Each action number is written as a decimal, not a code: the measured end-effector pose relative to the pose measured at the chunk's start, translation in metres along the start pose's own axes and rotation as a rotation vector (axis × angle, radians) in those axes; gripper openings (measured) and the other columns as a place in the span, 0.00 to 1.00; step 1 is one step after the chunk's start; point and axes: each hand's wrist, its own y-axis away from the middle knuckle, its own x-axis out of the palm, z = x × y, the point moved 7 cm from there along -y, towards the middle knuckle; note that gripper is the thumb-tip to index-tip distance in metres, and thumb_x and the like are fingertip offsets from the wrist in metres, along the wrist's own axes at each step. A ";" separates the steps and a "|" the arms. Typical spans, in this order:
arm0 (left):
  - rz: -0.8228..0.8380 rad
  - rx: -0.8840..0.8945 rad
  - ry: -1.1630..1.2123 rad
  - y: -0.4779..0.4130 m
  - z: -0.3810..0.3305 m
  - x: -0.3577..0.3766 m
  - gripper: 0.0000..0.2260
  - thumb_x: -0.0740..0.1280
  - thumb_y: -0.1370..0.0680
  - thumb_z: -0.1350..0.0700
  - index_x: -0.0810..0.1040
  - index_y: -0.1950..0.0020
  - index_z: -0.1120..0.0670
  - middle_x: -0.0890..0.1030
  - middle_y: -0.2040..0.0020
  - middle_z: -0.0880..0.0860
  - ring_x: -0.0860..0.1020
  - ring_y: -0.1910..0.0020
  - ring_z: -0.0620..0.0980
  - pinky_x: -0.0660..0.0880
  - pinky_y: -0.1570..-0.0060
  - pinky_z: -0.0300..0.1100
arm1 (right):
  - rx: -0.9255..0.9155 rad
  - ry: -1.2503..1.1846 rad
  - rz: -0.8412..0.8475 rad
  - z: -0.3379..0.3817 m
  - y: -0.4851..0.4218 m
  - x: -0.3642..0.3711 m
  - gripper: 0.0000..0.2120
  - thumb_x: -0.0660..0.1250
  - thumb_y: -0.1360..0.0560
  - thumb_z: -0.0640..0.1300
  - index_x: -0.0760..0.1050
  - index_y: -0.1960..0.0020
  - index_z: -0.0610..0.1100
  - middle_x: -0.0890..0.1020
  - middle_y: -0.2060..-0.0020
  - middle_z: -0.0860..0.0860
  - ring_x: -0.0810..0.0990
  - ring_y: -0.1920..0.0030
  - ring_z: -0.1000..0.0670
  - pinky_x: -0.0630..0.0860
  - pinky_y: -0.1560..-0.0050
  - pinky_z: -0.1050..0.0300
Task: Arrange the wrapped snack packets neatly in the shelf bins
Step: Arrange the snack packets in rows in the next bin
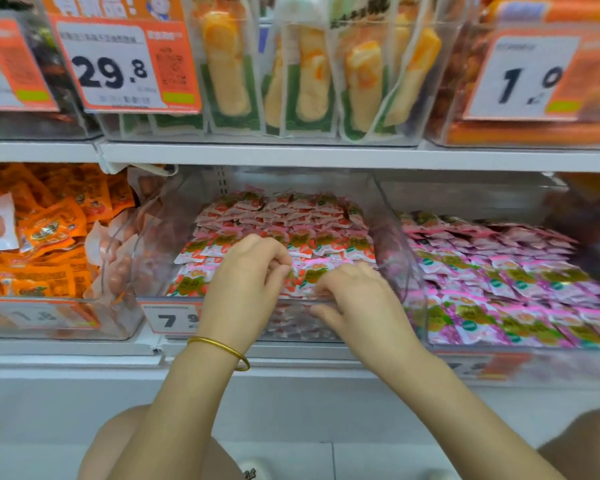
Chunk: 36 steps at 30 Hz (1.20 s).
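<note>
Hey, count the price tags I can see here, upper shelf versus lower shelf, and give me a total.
Upper shelf price tags: 3, one cut off at the left edge
Lower shelf price tags: 3, the right one blurred
Total: 6

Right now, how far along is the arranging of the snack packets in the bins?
Done: the back rows of red packets in the middle bin lie neatly, and the pink packets beside them too. In hand: the left hand and the right hand pinch front-row red packets. Still to do: that front row, and the jumbled orange packets.
</note>
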 end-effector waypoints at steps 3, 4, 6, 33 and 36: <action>-0.083 0.042 0.144 0.005 -0.037 0.007 0.07 0.67 0.27 0.64 0.76 0.58 0.52 0.72 0.61 0.44 0.71 0.60 0.39 0.68 0.60 0.29 | -0.085 -0.089 -0.085 -0.002 0.021 -0.052 0.08 0.69 0.31 0.46 0.78 0.53 0.45 0.79 0.57 0.49 0.77 0.53 0.46 0.75 0.54 0.53; -0.098 0.073 0.173 0.007 -0.052 0.013 0.05 0.67 0.27 0.63 0.76 0.57 0.52 0.72 0.60 0.45 0.71 0.60 0.38 0.68 0.60 0.28 | -0.083 -0.101 -0.139 -0.012 0.033 -0.074 0.07 0.66 0.30 0.47 0.78 0.53 0.46 0.79 0.58 0.51 0.77 0.53 0.50 0.73 0.54 0.56; -0.110 0.186 0.181 0.015 -0.087 0.026 0.03 0.67 0.26 0.60 0.77 0.54 0.53 0.73 0.57 0.47 0.71 0.58 0.39 0.69 0.57 0.33 | -0.018 -0.048 -0.206 -0.047 0.058 -0.109 0.07 0.63 0.28 0.47 0.78 0.55 0.47 0.78 0.60 0.54 0.75 0.57 0.55 0.70 0.57 0.61; 0.092 0.385 -0.118 0.023 -0.184 0.155 0.05 0.66 0.29 0.58 0.79 0.55 0.54 0.74 0.61 0.52 0.72 0.61 0.55 0.71 0.65 0.48 | 0.137 -0.161 -0.289 -0.230 0.127 -0.120 0.10 0.66 0.32 0.53 0.81 0.67 0.50 0.79 0.67 0.61 0.71 0.59 0.57 0.63 0.50 0.62; 0.091 0.364 -0.128 0.014 -0.181 0.159 0.05 0.66 0.30 0.58 0.79 0.56 0.54 0.74 0.62 0.52 0.72 0.62 0.56 0.71 0.65 0.47 | 0.169 -0.165 -0.288 -0.235 0.119 -0.117 0.05 0.70 0.34 0.48 0.81 0.68 0.49 0.77 0.67 0.63 0.72 0.58 0.55 0.61 0.49 0.68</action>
